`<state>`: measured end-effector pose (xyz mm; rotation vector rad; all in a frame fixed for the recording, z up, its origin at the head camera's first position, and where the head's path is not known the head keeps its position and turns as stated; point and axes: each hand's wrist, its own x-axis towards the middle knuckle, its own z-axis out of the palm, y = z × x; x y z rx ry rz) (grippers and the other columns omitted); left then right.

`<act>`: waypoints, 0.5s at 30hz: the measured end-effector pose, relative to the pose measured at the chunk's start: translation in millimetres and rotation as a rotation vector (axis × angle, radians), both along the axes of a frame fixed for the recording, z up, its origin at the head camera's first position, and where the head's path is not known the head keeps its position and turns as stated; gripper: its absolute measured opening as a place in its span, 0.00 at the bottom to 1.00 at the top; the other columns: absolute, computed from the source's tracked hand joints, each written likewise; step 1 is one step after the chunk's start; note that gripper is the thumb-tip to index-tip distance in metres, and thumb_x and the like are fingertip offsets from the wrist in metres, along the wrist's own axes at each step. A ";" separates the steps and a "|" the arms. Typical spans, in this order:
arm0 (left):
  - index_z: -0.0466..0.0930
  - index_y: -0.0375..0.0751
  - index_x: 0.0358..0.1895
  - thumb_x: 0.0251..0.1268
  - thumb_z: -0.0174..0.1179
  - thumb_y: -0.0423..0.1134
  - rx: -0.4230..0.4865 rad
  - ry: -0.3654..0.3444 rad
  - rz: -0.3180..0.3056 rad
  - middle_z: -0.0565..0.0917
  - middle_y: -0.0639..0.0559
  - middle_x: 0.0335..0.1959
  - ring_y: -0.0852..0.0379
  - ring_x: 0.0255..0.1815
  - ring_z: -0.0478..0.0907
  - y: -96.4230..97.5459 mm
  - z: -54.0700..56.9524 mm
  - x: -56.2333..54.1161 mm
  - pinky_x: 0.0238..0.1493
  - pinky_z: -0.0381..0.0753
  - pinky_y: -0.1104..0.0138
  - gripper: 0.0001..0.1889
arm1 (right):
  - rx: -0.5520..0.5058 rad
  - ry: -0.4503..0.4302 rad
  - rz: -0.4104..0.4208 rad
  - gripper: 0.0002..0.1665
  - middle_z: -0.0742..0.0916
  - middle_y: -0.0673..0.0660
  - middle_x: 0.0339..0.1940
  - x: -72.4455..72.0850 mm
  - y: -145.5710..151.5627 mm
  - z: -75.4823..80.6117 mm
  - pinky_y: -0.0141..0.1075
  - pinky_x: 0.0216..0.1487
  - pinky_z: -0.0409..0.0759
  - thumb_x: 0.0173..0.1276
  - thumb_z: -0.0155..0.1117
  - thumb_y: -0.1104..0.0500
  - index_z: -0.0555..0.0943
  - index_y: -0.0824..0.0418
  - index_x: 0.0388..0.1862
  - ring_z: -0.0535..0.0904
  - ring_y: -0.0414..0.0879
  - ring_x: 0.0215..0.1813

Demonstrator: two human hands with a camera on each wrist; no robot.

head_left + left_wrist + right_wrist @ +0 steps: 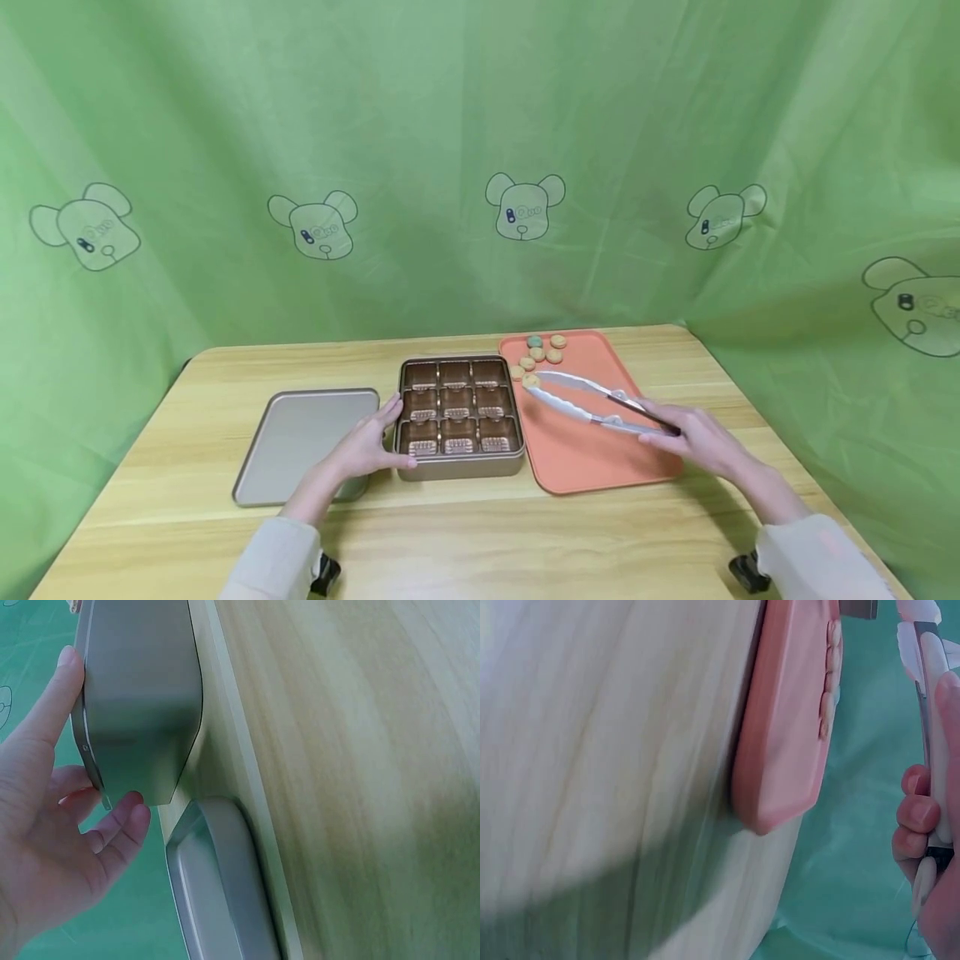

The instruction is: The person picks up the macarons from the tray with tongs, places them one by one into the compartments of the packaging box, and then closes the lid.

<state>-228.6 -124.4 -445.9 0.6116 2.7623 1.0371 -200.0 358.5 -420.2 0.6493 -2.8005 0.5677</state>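
Observation:
A rectangular metal tin stands mid-table, with a brown plastic insert of several compartments in which nothing lies. My left hand rests on its near left corner, thumb straight along the front rim and fingers at the left side; the left wrist view shows the thumb on the rim. My right hand grips metal tongs with dark-edged handles over the orange tray. Their spread tips are at a beige round cookie. In the right wrist view, curled fingers hold the tongs' handle.
Several more beige cookies and a green one lie at the tray's far left. The tin's flat lid lies left of the tin, partly under my left forearm. A green curtain borders the wooden table.

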 end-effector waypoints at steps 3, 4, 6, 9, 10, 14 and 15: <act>0.51 0.28 0.67 0.40 0.71 0.49 0.002 0.008 -0.007 0.47 0.39 0.72 0.34 0.69 0.49 -0.3 -0.1 -0.3 0.66 0.45 0.40 0.53 | -0.006 -0.019 0.033 0.33 0.84 0.66 0.44 2.7 -5.0 3.7 0.38 0.34 0.78 0.57 0.67 0.50 0.74 0.68 0.57 0.79 0.48 0.40; 0.51 0.28 0.67 0.40 0.71 0.49 0.000 0.011 -0.011 0.47 0.38 0.72 0.34 0.69 0.49 -0.5 -0.3 -0.4 0.66 0.45 0.41 0.53 | -0.010 -0.025 0.043 0.33 0.85 0.63 0.38 3.5 -6.6 4.6 0.35 0.30 0.76 0.57 0.67 0.51 0.74 0.68 0.57 0.78 0.44 0.35; 0.51 0.27 0.67 0.41 0.71 0.49 -0.001 0.014 -0.016 0.47 0.38 0.71 0.35 0.69 0.49 -0.8 -0.3 -0.3 0.66 0.43 0.41 0.52 | -0.028 -0.034 0.064 0.32 0.81 0.52 0.25 5.4 -9.9 6.5 0.28 0.23 0.69 0.56 0.67 0.52 0.74 0.68 0.57 0.70 0.35 0.26; 0.51 0.27 0.67 0.41 0.70 0.49 -0.002 0.019 -0.022 0.47 0.37 0.71 0.35 0.69 0.50 -1.1 -1.0 -0.3 0.67 0.43 0.41 0.52 | -0.039 -0.040 0.100 0.32 0.65 0.43 0.17 8.5 -14.2 9.6 0.25 0.18 0.61 0.56 0.68 0.53 0.75 0.67 0.56 0.58 0.31 0.20; 0.51 0.27 0.67 0.41 0.70 0.49 -0.004 0.020 -0.023 0.47 0.37 0.71 0.35 0.69 0.50 -1.1 -1.3 -0.4 0.67 0.43 0.41 0.52 | -0.031 -0.029 0.110 0.31 0.65 0.42 0.17 9.7 -15.6 10.4 0.25 0.18 0.61 0.55 0.68 0.53 0.75 0.67 0.56 0.57 0.30 0.20; 0.51 0.26 0.67 0.41 0.70 0.49 -0.009 0.017 -0.021 0.47 0.37 0.71 0.35 0.69 0.50 -0.7 -1.3 -1.0 0.66 0.42 0.41 0.52 | 0.015 0.018 0.143 0.31 0.67 0.41 0.19 14.5 -20.4 13.9 0.24 0.22 0.62 0.54 0.69 0.52 0.77 0.67 0.54 0.59 0.30 0.22; 0.51 0.27 0.67 0.41 0.71 0.49 -0.009 0.013 -0.019 0.47 0.37 0.71 0.35 0.69 0.50 -0.5 -1.0 -1.2 0.67 0.42 0.41 0.52 | 0.024 0.028 0.149 0.30 0.68 0.41 0.19 15.6 -21.4 14.9 0.25 0.22 0.62 0.54 0.69 0.52 0.77 0.67 0.53 0.60 0.30 0.22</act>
